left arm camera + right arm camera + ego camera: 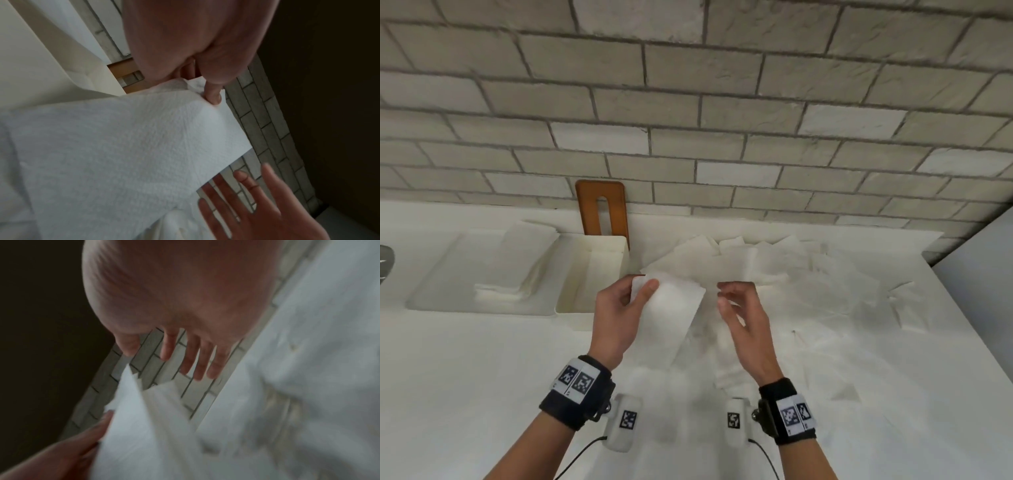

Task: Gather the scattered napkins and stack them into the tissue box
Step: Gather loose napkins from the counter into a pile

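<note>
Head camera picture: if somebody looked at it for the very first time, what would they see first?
Probably the two hands in the middle: the left hand pinches a white napkin by its top corner, and the right hand hovers beside it with its fingers loose and holding nothing. Next, the heap of scattered napkins spread over the white counter behind and to the right. The open cream tissue box stands just left of the hands.
</note>
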{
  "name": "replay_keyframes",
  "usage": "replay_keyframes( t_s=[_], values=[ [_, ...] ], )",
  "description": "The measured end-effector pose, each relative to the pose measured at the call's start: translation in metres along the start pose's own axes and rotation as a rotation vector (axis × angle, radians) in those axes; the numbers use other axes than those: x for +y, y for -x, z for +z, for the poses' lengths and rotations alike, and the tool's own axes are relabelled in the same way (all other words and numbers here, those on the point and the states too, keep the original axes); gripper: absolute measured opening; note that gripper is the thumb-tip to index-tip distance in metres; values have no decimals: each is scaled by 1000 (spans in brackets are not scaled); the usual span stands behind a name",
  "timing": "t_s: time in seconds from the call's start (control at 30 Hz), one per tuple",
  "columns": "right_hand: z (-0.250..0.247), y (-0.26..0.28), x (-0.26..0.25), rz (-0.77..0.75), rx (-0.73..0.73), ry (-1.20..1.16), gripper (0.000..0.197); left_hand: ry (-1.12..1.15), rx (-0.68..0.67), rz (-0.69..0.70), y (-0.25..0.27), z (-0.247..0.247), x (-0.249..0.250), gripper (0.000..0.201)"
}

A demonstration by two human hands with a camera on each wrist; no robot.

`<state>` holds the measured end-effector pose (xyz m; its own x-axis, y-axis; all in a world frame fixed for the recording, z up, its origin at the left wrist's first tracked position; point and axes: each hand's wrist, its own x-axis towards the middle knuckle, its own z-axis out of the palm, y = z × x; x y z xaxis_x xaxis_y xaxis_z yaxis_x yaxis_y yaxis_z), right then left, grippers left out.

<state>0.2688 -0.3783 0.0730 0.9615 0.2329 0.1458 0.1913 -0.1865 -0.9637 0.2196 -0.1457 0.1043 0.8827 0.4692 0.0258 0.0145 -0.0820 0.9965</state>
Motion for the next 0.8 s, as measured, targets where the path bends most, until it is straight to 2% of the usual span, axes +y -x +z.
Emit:
replay_keyframes(
  t_s=[0.1, 0.3, 0.47, 0.57, 0.67, 0.73, 0.8],
  values=[
    [29, 13, -9, 25, -24, -222, 46, 111, 14, -27, 3, 3, 4, 22],
    [67, 11, -22, 68, 2, -257, 29, 125, 1, -17, 13, 4, 5, 54],
    [65, 5, -28, 10, 55, -224, 14, 228, -56, -100, 27, 2, 15, 41],
    [63, 3, -35, -22, 32, -191, 12, 226, -108, -83, 32, 1, 18, 33],
    [69, 1, -42, -90, -47, -95, 4, 174, -29, -61, 31, -1, 16, 27],
    [75, 0, -43, -106, -92, -72, 10, 141, 43, -28, 27, -6, 17, 24],
    [76, -2, -45, -56, -82, -111, 17, 148, 100, -26, 20, -17, 19, 27]
  ],
)
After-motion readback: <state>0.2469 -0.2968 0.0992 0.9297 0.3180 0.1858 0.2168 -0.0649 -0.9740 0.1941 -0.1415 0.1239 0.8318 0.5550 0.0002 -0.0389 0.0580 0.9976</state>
